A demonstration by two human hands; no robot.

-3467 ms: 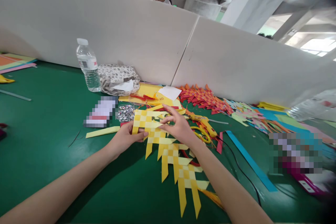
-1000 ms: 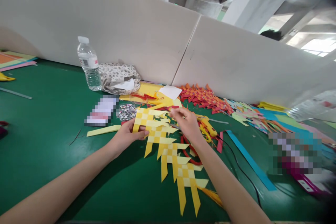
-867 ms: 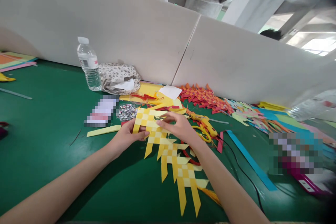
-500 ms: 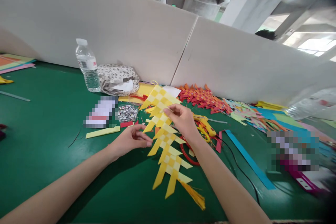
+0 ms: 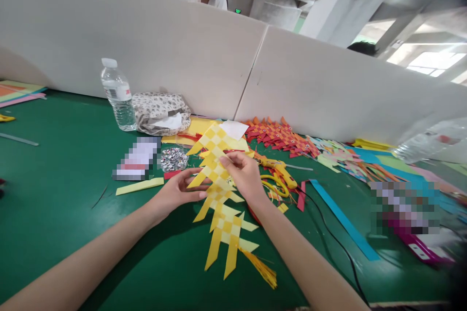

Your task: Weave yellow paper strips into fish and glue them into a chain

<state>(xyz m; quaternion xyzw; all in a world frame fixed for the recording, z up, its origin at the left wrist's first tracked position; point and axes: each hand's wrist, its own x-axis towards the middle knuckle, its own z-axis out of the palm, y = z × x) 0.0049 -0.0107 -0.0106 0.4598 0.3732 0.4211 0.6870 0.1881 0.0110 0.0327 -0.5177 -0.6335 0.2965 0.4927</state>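
Observation:
A long woven paper ornament (image 5: 221,192) in two shades of yellow hangs above the green table, with pointed prongs along both sides and a golden tassel (image 5: 260,268) at its lower end. My right hand (image 5: 245,175) pinches its upper right side between thumb and fingers. At its left edge is my left hand (image 5: 182,188), thumb and fingers apart around a prong; the fingertips are partly hidden by the paper. Behind my right hand lie a yellow glue gun (image 5: 282,172) and the yellow handle of a tool (image 5: 275,185).
A water bottle (image 5: 118,97), a patterned cloth bag (image 5: 160,109), a phone (image 5: 137,159) and a bag of googly eyes (image 5: 174,159) stand or lie to the left. Red-orange woven pieces (image 5: 280,136), a blue strip (image 5: 343,218) and a black cord (image 5: 332,233) are right. A white partition (image 5: 175,48) borders the table.
My left hand has moved in against the ornament's left edge, its fingers opening wider. The ornament, still in my right hand, has shifted slightly left in view.

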